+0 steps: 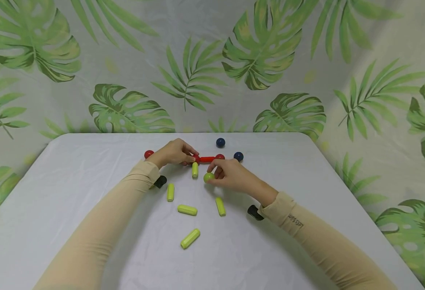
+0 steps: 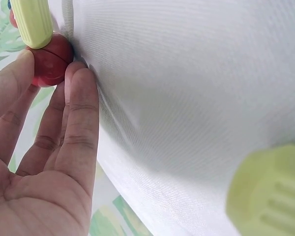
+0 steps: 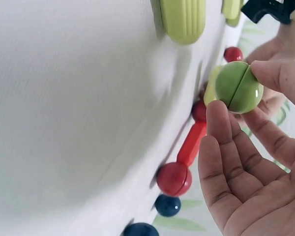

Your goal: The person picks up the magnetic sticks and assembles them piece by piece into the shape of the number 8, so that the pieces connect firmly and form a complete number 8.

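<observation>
My left hand (image 1: 174, 153) pinches a red ball (image 2: 51, 61) between thumb and fingers at the back of the table. From that ball a red stick (image 1: 207, 159) runs right to a second red ball (image 3: 173, 178). A yellow-green stick (image 1: 195, 170) meets the held ball and points toward me; in the left wrist view its end touches the ball. Just to the right, my right hand (image 1: 232, 175) holds a green ball (image 3: 230, 83) in its fingertips, near that stick. Whether ball and stick touch, I cannot tell.
Several loose yellow-green sticks (image 1: 187, 210) lie on the white table (image 1: 277, 249) nearer to me. Two dark blue balls, one at the back (image 1: 220, 142) and one beside the right hand (image 1: 238, 156), stand beyond. Another red ball (image 1: 148, 154) sits by the left wrist.
</observation>
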{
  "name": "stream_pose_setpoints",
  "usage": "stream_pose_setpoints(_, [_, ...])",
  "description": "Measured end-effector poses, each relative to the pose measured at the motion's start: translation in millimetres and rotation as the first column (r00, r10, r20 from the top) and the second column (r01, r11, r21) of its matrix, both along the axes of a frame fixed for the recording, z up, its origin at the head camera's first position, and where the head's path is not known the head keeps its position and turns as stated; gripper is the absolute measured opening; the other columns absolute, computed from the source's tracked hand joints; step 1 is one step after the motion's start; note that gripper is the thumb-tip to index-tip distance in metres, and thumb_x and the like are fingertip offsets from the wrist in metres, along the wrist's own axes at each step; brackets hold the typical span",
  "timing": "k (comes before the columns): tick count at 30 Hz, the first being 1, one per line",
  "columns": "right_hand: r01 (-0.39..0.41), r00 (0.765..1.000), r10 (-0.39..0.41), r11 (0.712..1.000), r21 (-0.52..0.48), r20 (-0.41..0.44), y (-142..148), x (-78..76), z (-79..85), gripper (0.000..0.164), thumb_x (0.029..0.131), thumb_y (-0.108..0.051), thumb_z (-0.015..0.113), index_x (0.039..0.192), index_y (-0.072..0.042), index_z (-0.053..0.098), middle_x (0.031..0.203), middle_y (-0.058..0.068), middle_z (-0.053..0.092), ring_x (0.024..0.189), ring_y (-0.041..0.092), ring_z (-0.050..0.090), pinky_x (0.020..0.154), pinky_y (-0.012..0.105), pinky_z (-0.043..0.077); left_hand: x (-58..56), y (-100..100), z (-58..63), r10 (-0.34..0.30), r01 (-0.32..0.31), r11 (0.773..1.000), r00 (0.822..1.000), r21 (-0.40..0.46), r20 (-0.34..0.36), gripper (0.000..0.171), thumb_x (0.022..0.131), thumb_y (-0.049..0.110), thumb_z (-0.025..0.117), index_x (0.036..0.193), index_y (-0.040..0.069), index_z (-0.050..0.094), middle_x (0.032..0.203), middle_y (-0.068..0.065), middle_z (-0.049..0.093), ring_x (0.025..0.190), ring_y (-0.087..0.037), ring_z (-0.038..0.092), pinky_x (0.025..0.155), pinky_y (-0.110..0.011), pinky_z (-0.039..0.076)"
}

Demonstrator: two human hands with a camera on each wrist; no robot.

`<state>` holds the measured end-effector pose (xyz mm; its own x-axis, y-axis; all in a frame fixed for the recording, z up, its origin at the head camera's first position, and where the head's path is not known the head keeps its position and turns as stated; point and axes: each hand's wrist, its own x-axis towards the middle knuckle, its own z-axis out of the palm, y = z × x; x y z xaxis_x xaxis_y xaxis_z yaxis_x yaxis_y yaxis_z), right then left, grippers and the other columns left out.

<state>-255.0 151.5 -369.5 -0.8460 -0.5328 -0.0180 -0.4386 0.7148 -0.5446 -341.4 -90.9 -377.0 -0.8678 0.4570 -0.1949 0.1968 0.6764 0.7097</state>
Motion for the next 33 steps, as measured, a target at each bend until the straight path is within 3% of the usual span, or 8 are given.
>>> stream_pose_setpoints(17, [-0.060, 0.998, 0.060, 0.998, -0.024, 0.030, -22, 0.1, -7.2, 0.028, 0.096, -0.021, 0.083, 0.116, -0.007, 0.071, 0.089, 0.003, 0.076, 0.079, 0.011, 0.067, 0.076, 0.022, 0.057, 0.0, 0, 0.6, 0.010, -0.011, 1.000, 1.000, 0.011, 0.010, 0.030, 0.103, 0.016, 0.072, 0.131, 0.008, 0.077, 0.113, -0.012, 0.079, 0.078, -0.014, 0.064, 0.078, -0.028, 0.054])
stream_pose_setpoints(33, [-0.074, 0.997, 0.074, 0.997, 0.018, -0.007, -33, 0.7, -9.4, 0.027, 0.097, -0.024, 0.081, 0.116, -0.009, 0.071, 0.090, 0.002, 0.077, 0.079, 0.009, 0.067, 0.075, 0.021, 0.056, -2.7, -1, -2.6, 0.010, -0.010, 1.000, 1.000, 0.025, 0.006, 0.029, 0.102, 0.015, 0.073, 0.130, 0.008, 0.078, 0.112, -0.011, 0.080, 0.076, -0.013, 0.064, 0.076, -0.028, 0.054])
